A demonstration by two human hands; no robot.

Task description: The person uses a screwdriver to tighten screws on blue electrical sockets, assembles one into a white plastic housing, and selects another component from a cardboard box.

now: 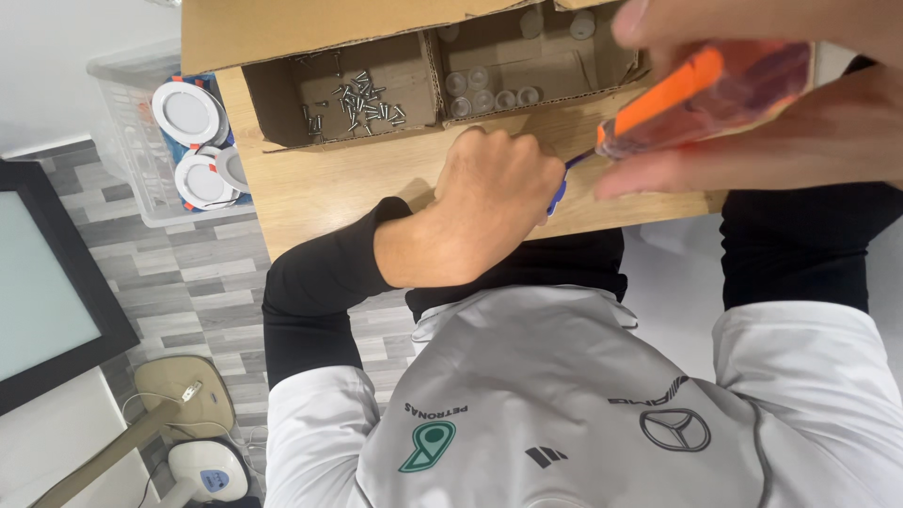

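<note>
Left of the wooden table (310, 188), a clear bin (141, 141) on the floor holds round white light fittings (188, 113). On the table's far part stands a cardboard box (282, 94): its left compartment holds loose screws (362, 102), its right one small clear caps (484, 94). Just nearer than the box, on the table top, the left hand (494, 202) is clenched into a fist around a small blue part (559, 193), mostly hidden. Right of that fist, the right hand (781, 122) grasps the orange, translucent handle of a screwdriver (705, 94). The tool's long axis slants down and leftward, its tip meeting the blue part at the fist; the left hand is thus nearer the workpiece.
</note>
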